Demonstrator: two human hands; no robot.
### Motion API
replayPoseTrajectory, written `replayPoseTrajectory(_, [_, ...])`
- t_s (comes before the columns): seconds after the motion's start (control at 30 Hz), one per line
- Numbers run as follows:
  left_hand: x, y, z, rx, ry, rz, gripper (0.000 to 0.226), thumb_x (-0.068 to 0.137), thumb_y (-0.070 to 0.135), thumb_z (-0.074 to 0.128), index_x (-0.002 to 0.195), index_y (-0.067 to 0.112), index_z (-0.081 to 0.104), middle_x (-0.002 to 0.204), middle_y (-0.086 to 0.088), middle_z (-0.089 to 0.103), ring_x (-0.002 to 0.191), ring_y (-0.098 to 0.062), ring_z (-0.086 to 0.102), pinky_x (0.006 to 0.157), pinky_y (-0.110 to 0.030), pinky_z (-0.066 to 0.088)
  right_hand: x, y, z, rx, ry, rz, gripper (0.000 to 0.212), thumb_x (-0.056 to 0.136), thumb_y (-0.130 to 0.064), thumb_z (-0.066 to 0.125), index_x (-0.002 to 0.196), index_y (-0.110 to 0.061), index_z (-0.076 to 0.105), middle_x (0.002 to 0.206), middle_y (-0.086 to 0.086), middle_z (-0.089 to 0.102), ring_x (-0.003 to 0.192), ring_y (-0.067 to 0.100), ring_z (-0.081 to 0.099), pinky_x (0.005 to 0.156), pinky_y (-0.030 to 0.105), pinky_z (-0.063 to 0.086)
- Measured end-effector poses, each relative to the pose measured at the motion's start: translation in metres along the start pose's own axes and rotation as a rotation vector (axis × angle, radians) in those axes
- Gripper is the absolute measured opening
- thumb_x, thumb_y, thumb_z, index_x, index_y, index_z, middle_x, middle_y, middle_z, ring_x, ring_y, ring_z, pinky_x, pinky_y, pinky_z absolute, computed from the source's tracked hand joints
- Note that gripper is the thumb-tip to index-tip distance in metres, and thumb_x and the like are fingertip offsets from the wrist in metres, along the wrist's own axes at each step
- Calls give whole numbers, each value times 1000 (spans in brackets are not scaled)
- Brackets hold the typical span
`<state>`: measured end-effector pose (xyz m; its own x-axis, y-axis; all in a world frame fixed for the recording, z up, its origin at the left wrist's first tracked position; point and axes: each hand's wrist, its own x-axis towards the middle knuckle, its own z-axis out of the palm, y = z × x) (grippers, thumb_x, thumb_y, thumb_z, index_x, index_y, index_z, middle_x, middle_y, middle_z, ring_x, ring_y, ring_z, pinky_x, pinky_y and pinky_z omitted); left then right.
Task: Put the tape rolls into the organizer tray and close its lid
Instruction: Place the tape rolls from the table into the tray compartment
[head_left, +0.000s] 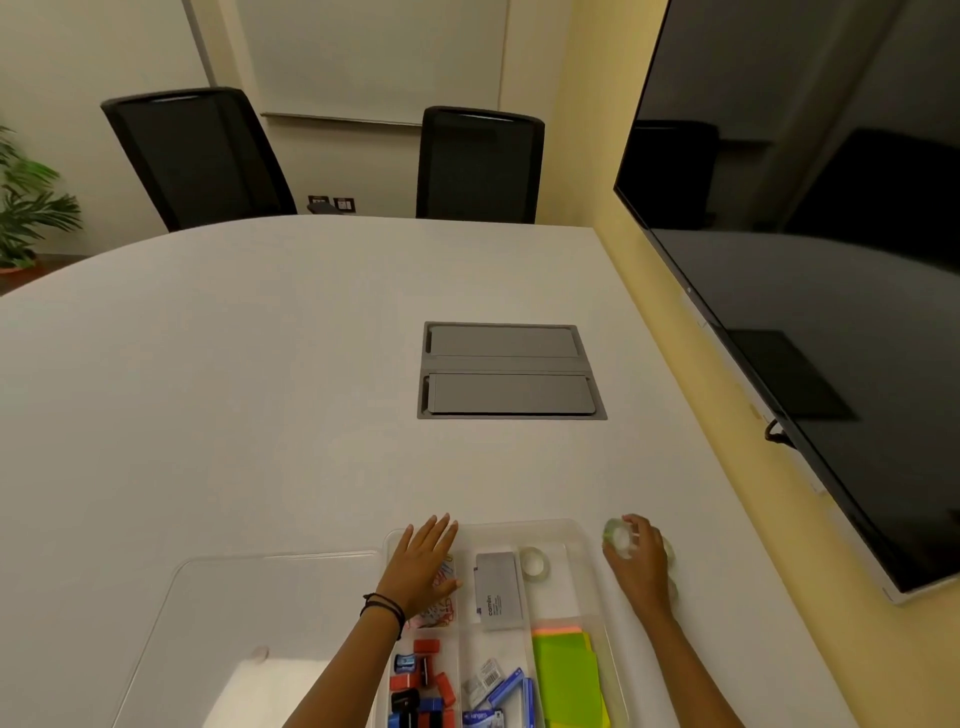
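A clear plastic organizer tray (582, 530) lies on the white table near me, divided into compartments. One clear tape roll (535, 562) rests in its far right compartment. My right hand (641, 564) is just right of the tray, fingers closed on another clear tape roll (615, 535). More rolls (672, 587) peek out from under that hand on the table. My left hand (423, 564) lies flat, fingers spread, over the tray's far left compartment of paper clips. The transparent lid (249, 623) lies flat on the table left of the tray.
The tray also holds a grey box (498, 592), sharpeners and erasers (421, 680), staple packs (493, 686) and green sticky notes (566, 675). A grey cable hatch (509, 371) sits mid-table. A large dark screen (805, 260) hangs on the right wall. Two black chairs (478, 163) stand beyond.
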<state>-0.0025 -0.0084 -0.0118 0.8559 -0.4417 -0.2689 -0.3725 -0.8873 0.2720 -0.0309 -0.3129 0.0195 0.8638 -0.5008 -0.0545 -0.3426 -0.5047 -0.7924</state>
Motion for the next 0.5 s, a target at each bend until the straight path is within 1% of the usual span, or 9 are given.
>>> replayPoseTrajectory(0.1, [2, 2, 1, -23, -22, -31, 82, 90, 48, 50, 148, 18, 0, 159, -7, -2, 147, -23, -1, 119, -45, -1, 0, -17, 8, 86, -56, -101, 44, 72, 7, 71, 111, -2, 54, 113, 19, 53, 97, 29, 56, 84, 42, 50])
replayPoseTrajectory(0.13, [3, 2, 0, -22, -29, -39, 83, 90, 47, 51, 148, 19, -1, 159, -7, -3, 147, -23, -2, 119, -45, -2, -2, -20, 12, 80, -95, -138, 44, 72, 7, 71, 112, -3, 54, 114, 16, 52, 97, 25, 55, 85, 40, 51])
replayPoseTrajectory(0.2, [3, 3, -2, -20, -43, -48, 84, 89, 46, 52, 147, 19, -2, 159, -7, -4, 147, -23, -2, 119, -45, -2, -7, -24, 19, 22, -211, -234, 45, 74, 4, 70, 115, -6, 54, 113, 10, 53, 99, 21, 55, 86, 32, 47])
replayPoseTrajectory(0.3, [3, 4, -4, -25, -50, -46, 84, 90, 46, 52, 147, 19, -2, 159, -7, -4, 147, -23, -3, 119, -45, -2, -16, -26, 31, -162, -427, -381, 43, 79, -4, 65, 119, -10, 51, 118, 5, 53, 109, 18, 52, 92, 21, 40])
replayPoseTrajectory(0.37, [2, 5, -4, -25, -50, -49, 84, 90, 47, 52, 147, 19, -3, 159, -7, -4, 147, -23, -3, 119, -45, -2, -19, -23, 39, -336, -505, -460, 38, 84, -10, 59, 121, -12, 50, 121, 3, 52, 113, 17, 48, 89, 21, 41])
replayPoseTrajectory(0.4, [2, 5, -4, -23, -48, -51, 84, 90, 47, 52, 147, 19, -3, 159, -7, -5, 147, -23, -3, 119, -46, -2, -20, -21, 42, -414, -520, -483, 34, 86, -9, 55, 119, -12, 50, 121, 4, 52, 113, 18, 48, 86, 24, 44])
replayPoseTrajectory(0.43, [2, 5, -4, -20, -50, -51, 84, 90, 47, 52, 147, 19, -3, 159, -7, -5, 147, -23, -3, 119, -46, -2, -19, -21, 45, -481, -526, -490, 31, 87, -4, 49, 117, -11, 51, 120, 5, 52, 112, 19, 49, 82, 26, 45])
replayPoseTrajectory(0.5, [2, 5, -4, -16, -53, -50, 84, 90, 48, 51, 147, 18, -3, 159, -7, -5, 147, -24, -3, 119, -46, -2, -16, -19, 49, -585, -528, -485, 37, 86, 8, 39, 117, -9, 50, 120, 8, 52, 109, 21, 51, 77, 29, 46])
